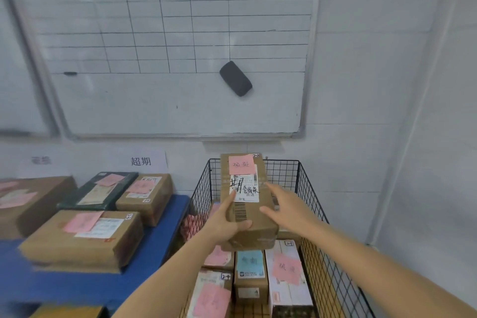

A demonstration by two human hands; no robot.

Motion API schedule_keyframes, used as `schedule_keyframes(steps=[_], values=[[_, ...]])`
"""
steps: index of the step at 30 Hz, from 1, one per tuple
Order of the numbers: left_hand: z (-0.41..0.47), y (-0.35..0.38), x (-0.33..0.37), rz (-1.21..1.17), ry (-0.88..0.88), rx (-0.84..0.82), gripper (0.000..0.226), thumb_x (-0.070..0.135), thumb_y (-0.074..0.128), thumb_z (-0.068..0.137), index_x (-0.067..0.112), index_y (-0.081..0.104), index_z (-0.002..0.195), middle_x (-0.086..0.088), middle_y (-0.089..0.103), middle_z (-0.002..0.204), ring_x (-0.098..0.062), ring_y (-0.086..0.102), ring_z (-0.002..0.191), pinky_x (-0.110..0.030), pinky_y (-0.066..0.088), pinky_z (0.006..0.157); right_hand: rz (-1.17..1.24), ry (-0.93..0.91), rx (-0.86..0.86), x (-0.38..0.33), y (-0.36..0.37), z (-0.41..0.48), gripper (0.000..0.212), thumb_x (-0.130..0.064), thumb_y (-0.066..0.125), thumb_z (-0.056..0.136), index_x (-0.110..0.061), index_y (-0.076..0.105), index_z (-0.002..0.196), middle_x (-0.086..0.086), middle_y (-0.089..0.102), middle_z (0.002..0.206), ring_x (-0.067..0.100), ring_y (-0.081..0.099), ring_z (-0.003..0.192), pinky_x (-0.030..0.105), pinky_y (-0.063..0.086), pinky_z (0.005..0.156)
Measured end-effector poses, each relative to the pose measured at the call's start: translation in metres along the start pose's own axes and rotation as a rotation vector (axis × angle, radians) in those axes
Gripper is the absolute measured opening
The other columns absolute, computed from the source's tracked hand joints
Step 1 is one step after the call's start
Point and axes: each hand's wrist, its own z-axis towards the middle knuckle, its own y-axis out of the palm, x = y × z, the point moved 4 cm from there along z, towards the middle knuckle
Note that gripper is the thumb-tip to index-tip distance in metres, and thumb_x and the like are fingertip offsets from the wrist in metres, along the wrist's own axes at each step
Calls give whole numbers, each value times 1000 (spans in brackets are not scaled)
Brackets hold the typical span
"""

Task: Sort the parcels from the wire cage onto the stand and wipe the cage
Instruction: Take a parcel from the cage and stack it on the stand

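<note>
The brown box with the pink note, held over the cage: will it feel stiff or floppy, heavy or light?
Probably stiff: the brown box shows straight edges though the left hand grips only its near end. Likely fairly light, since that hand seems to carry it while the right hand lies open beside it.

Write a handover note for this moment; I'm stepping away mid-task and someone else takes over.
Left hand grips the near end of the brown parcel, held above the wire cage.
Right hand is open beside the parcel's right side.
Done: at least four sorted parcels lie on the blue stand.
Left: place this one, sort the several unsorted parcels in the cage, then wipe it.
</note>
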Motion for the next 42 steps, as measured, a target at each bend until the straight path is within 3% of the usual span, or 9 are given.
schedule_keyframes(steps=[6,12,19,22,28,34,37,42], values=[[-13,-13,21,6,14,37,107,26,81,73,54,6,145,3,50,134,-24,57,113,-46,53,90,12,-71,52,-17,-31,-7,77,-39,62,90,-19,21,152,-3,37,152,14,36,138,35,32,112],[-24,-12,29,-17,5,76,105,16,78,77,44,7,149,1,49,134,-23,53,117,-43,53,91,8,-136,80,-28,-49,-13,73,-37,60,92,-18,23,151,-2,42,149,14,40,135,30,32,108],[-30,-14,34,-56,5,94,104,13,76,79,43,5,149,4,52,122,-23,59,107,-44,57,81,17,-159,91,-27,-53,-16,71,-37,60,92,-18,24,151,-1,38,151,14,37,137,31,31,110],[-30,-21,38,-83,23,113,104,14,76,78,43,6,149,2,53,126,-25,58,110,-46,55,85,35,-182,103,-31,-52,-11,70,-35,61,92,-19,26,151,-3,40,150,13,39,136,32,32,110],[-38,-46,37,-129,20,161,104,18,79,77,47,9,148,1,56,128,-23,64,101,-45,59,76,94,-205,113,-45,-45,-2,70,-39,62,91,-23,28,150,-6,38,151,11,35,138,36,31,114],[-47,-89,41,-163,19,180,101,14,76,80,47,8,148,3,59,122,-25,67,96,-53,56,80,110,-254,162,-94,-42,17,68,-39,63,90,-21,33,148,-7,44,147,10,40,134,30,30,110],[-48,-122,43,-175,44,178,101,17,77,79,48,10,147,7,62,117,-21,68,91,-52,57,75,104,-282,173,-129,-32,28,67,-36,64,90,-21,34,148,-6,46,145,11,43,132,26,32,105],[-53,-193,41,-160,90,210,102,21,78,77,48,10,148,6,60,125,-23,65,101,-51,58,75,143,-278,208,-191,-7,50,63,-33,65,89,-21,38,145,-4,51,140,10,48,127,22,35,98]])
